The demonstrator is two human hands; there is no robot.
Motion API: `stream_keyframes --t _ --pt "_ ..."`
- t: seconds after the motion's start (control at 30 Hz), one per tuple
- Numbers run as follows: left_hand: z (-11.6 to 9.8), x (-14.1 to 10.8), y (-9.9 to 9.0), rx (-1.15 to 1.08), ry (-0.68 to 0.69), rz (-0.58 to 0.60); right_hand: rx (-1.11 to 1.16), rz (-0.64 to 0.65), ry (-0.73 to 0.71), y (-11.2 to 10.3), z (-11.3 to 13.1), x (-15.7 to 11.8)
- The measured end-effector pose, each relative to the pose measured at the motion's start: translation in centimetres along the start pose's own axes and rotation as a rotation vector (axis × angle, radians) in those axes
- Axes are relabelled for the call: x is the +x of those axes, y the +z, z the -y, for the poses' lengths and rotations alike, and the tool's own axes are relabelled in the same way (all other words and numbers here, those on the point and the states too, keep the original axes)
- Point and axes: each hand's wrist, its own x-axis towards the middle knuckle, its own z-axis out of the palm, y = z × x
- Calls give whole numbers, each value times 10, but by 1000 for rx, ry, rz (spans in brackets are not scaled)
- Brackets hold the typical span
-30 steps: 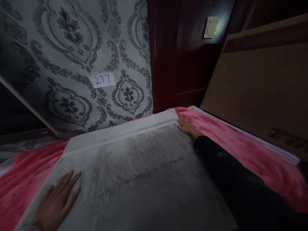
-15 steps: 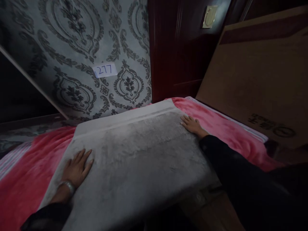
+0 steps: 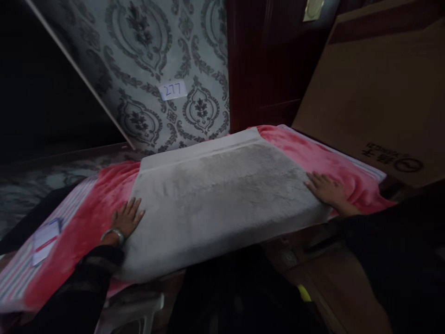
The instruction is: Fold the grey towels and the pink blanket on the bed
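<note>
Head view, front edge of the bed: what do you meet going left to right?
Striped cloth with a card → pink blanket → left hand → grey towel → right hand → cardboard box.

Beyond the right grip, the cardboard sheet runs off the frame's right edge, its print too dim to read. Near the left grip, the card blurs; darkness hides the corner beyond.

The left hand lies flat at about eight o'clock, palm down, fingers spread toward one o'clock, a bracelet at the wrist. The right hand lies flat at three o'clock, fingers pointing toward ten o'clock. Both arms wear dark sleeves.
</note>
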Motion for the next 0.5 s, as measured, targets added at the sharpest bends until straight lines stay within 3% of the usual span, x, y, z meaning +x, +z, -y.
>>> stream_keyframes --t 0.07,0.13,0.2,0.23,0.3,0.33,0.4,0.5 --pt "11 -17 -5 8 -48 31 18 -63 78 -3 2 -8" --pt "3 -34 -10 25 -109 -8 13 -154 44 -4 24 -22" --pt "-22 -52 -13 32 -97 -113 3 -212 -134 -1 59 -39" --pt "-38 -61 -12 18 -18 -142 0 -205 -248 3 78 -49" --pt "-70 -82 -4 -8 161 -122 -1 -167 -413 13 108 -66" --pt "-82 -92 1 -13 189 -84 -3 -159 -451 18 117 -73" --pt "-95 -108 13 -18 154 -77 -9 -183 -461 28 125 -82" --pt "-86 -123 25 -21 65 -128 -16 -229 -461 36 120 -83"
